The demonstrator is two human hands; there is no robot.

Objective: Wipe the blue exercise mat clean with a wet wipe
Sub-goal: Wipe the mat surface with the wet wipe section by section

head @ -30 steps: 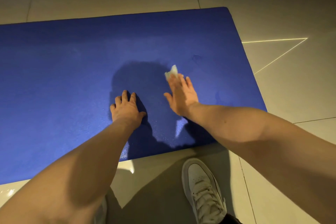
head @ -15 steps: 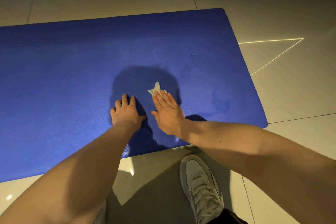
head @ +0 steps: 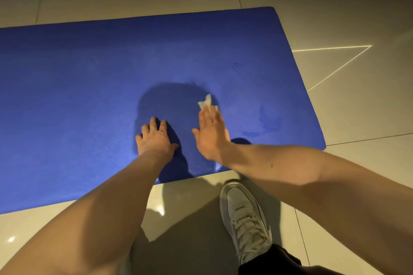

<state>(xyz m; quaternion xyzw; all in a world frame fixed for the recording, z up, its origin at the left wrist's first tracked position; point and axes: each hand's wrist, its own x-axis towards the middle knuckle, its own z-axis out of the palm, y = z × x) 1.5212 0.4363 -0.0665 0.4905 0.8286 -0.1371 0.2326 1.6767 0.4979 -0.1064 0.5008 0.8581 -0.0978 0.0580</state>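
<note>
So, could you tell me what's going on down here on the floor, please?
A person is leaning over a blue exercise mat laid on the tiled floor to clean it. The right hand presses a wet wipe flat on the mat, the wipe poking out past straight fingers. The left hand rests on the mat beside it. Damp streaks show to the right, and a white sneaker stands by the near edge.

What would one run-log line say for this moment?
right hand: presses wet wipe on blue exercise mat | left hand: rests on it
</note>
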